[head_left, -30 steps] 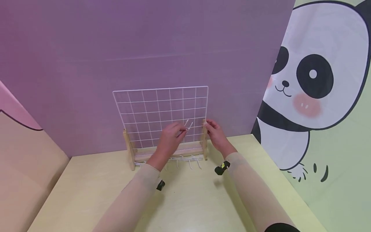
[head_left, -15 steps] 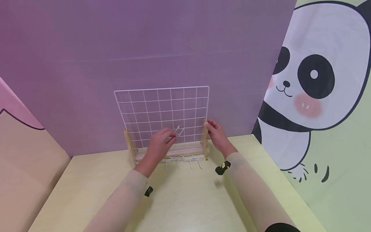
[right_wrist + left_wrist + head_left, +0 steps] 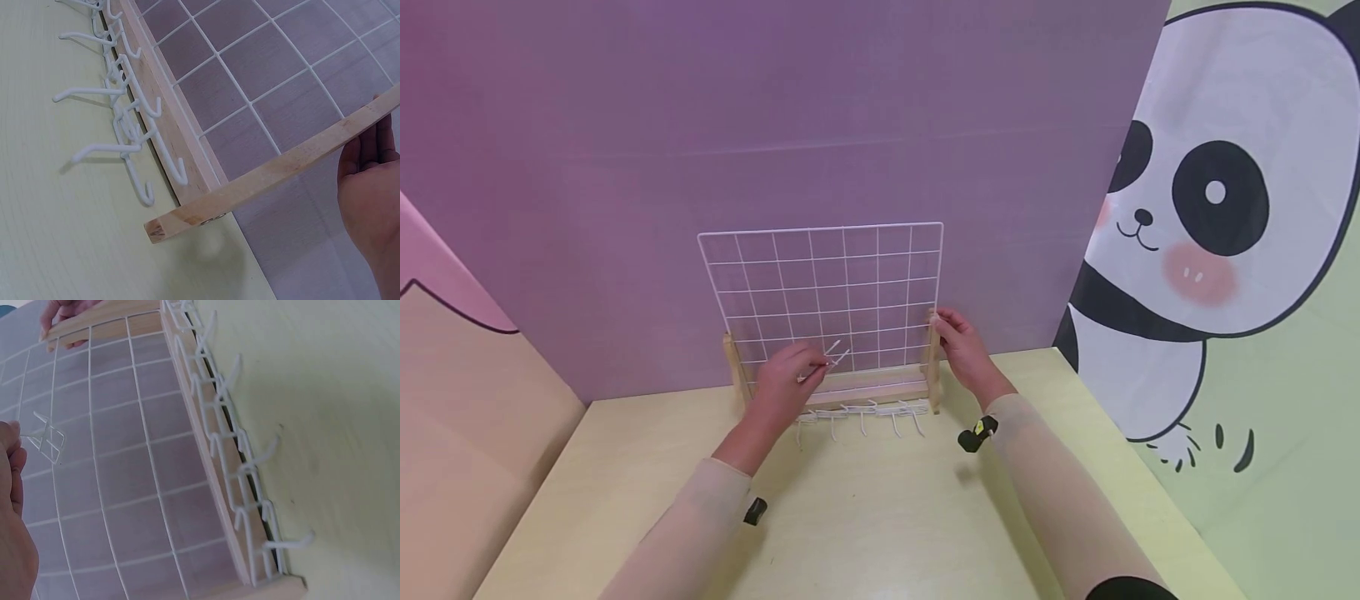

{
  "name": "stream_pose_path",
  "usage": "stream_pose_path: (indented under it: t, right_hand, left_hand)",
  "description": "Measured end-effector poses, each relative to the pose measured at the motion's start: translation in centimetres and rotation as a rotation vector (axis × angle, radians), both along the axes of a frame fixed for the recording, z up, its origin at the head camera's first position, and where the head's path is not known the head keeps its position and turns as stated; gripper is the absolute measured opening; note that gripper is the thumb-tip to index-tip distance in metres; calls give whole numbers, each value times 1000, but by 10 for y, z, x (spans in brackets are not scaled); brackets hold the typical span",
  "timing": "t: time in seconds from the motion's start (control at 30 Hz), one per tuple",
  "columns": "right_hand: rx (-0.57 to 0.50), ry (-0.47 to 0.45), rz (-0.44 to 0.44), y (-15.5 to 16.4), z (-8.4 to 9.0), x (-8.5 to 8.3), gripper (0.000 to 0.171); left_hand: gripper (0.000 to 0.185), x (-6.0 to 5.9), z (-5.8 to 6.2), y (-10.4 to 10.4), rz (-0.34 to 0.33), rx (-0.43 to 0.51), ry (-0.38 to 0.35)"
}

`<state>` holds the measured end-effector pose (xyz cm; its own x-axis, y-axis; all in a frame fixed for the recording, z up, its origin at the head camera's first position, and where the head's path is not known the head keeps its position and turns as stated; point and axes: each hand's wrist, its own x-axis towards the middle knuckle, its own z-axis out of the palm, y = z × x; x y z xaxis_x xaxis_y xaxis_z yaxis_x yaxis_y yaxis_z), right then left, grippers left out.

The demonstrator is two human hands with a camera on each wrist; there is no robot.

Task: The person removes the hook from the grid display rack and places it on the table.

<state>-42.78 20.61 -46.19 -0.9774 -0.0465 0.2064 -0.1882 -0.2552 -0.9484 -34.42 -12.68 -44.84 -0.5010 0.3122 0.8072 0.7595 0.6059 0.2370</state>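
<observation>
My left hand [image 3: 784, 385] pinches a small white wire hook [image 3: 50, 439] between thumb and fingers, in front of the lower left part of a white wire grid panel [image 3: 820, 228]. The hook's two prongs point up and to the right in the head view. A wooden stand holds the grid upright. At its right side, my right hand [image 3: 964, 348] grips the upper end of the wooden side post [image 3: 281, 161], fingers behind it in the right wrist view. Several more white hooks [image 3: 103, 150] lie in a row along the front of the stand's wooden base bar.
The stand's left post [image 3: 733, 367] is partly behind my left hand. Below is a pale wooden table [image 3: 865, 533], whose back edge meets a purple wall [image 3: 587, 208]. A panda picture [image 3: 1213, 192] covers the wall on the right.
My left hand has moved left and somewhat down across the front of the grid, carrying the hook. The right hand stays at the post.
</observation>
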Motion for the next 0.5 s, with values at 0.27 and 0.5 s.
stream_pose_path:
  t: [0.27,0.5]
  right_hand:
    - [6,-8,-4,1,0,-1,13]
    - [8,-10,1,0,2,0,16]
  left_hand:
    - [20,7,-8,-18,14,-3,-9]
    - [21,13,-13,-33,59,-37,-24]
